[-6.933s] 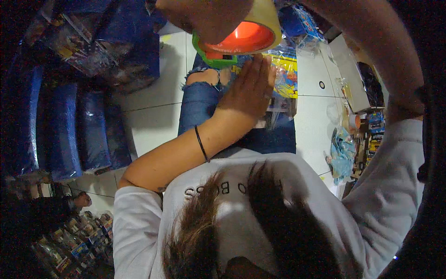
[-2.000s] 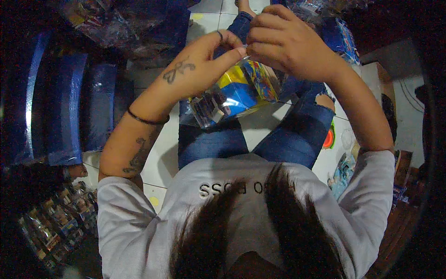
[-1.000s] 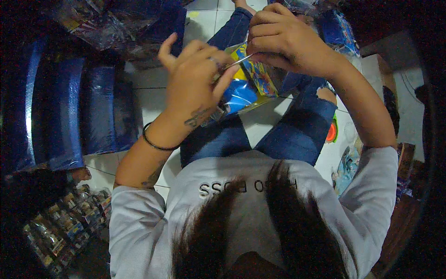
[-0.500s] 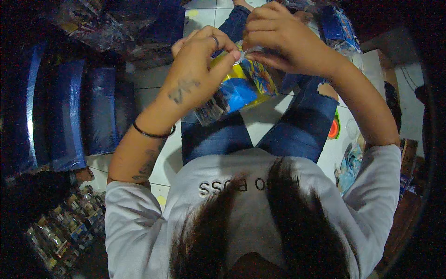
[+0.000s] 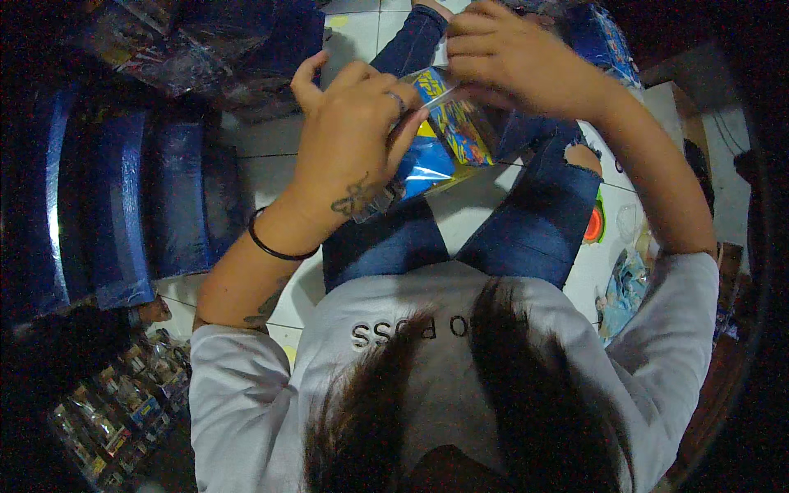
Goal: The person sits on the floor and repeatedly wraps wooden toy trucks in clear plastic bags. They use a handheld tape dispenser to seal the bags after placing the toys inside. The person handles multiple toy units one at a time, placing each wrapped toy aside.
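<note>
A clear plastic package [image 5: 427,160] with a blue and yellow inside and a colourful printed strip hangs tilted above my lap. My left hand [image 5: 353,123] pinches its upper edge between thumb and forefinger, with the other fingers bent over the far side. Close by at the upper right, my right hand [image 5: 509,62] has its fingers curled together at the package's far edge. Its fingertips are partly hidden, so what they hold cannot be made out. Dark clear-wrapped contents show at the package's near left corner, below my left wrist.
Dark blue plastic-wrapped stacks [image 5: 123,197] stand along the left. Several small clear-packed items [image 5: 123,403] lie at the lower left. A bundle of wrapped goods [image 5: 214,49] sits at the far left. Crumpled light-blue plastic [image 5: 623,287] lies on the white tiles at my right.
My right hand has shifted a little to the right, away from the left. My left hand has turned slightly and its grip now sits lower along the package's edge, baring more of the printed strip.
</note>
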### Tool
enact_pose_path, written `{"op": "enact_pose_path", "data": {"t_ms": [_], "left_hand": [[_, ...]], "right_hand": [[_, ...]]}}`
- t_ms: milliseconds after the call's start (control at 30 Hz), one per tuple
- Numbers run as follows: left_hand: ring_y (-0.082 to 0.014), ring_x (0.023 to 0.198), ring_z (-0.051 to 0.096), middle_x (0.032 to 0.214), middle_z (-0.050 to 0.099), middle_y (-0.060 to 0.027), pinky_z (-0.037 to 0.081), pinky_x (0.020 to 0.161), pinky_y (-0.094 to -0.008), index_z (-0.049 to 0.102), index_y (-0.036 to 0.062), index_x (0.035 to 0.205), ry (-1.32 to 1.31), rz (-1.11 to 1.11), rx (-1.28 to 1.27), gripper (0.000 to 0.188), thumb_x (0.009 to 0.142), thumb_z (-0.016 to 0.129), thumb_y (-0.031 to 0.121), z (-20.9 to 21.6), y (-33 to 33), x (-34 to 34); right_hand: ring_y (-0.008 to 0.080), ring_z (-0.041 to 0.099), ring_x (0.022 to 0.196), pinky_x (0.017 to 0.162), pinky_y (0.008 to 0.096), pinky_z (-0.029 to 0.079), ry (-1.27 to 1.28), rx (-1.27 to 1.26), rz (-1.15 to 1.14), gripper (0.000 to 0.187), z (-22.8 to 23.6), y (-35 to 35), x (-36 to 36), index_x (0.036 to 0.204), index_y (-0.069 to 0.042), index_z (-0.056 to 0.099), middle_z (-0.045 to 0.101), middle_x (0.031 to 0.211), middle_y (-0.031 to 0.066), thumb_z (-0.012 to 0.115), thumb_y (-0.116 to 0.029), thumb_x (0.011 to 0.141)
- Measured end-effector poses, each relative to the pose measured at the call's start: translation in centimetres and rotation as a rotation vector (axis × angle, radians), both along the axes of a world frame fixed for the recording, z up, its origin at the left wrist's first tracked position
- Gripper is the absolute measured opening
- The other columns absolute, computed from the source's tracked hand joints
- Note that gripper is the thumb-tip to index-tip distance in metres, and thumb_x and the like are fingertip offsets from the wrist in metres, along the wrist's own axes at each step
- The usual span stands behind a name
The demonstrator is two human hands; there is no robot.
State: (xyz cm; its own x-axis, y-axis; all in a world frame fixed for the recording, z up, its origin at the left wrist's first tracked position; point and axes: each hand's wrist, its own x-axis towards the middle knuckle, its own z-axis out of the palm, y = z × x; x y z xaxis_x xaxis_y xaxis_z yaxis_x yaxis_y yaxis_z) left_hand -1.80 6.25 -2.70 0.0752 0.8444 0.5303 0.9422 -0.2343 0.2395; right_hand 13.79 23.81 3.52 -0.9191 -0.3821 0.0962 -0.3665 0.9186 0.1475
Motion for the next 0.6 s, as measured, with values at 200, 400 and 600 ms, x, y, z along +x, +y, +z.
{"op": "enact_pose_path", "data": {"t_ms": [200,400,600], "left_hand": [[-0.0201,0.087,0.057,0.082,0.064,-0.0017,0.024,0.097,-0.0513,0.064,0.0105,0.08,-0.133,0.037,0.123,0.007,0.08,0.067,0.017,-1.9,-0.2,0.4],[-0.0209,0.09,0.056,0.083,0.062,-0.0022,0.024,0.099,-0.0472,0.065,0.0116,0.08,-0.021,0.089,0.001,0.012,0.074,0.072,0.019,-0.6,-3.4,-1.4],[-0.0212,0.096,0.056,0.092,0.061,-0.0026,0.024,0.1,-0.0474,0.065,0.0112,0.085,-0.054,0.071,-0.056,0.021,0.073,0.073,0.027,2.2,-4.1,-2.0]], "right_hand": [[0.0255,0.052,0.091,0.082,0.0415,0.037,0.226,-0.271,-0.136,0.02,-0.1,0.3,1.0,0.089,-0.008,0.061,0.058,0.09,0.0066,0.067,-0.027,0.083],[0.0239,0.053,0.099,0.091,0.0421,0.037,0.093,-0.217,-0.156,0.018,-3.5,-1.0,0.4,0.085,-0.008,0.063,0.06,0.09,0.0028,0.071,-0.014,0.071],[0.024,0.051,0.095,0.086,0.0426,0.037,-0.051,-0.196,-0.098,0.022,-2.3,-1.3,0.2,0.094,-0.009,0.062,0.058,0.089,0.0043,0.067,-0.022,0.077]]}}
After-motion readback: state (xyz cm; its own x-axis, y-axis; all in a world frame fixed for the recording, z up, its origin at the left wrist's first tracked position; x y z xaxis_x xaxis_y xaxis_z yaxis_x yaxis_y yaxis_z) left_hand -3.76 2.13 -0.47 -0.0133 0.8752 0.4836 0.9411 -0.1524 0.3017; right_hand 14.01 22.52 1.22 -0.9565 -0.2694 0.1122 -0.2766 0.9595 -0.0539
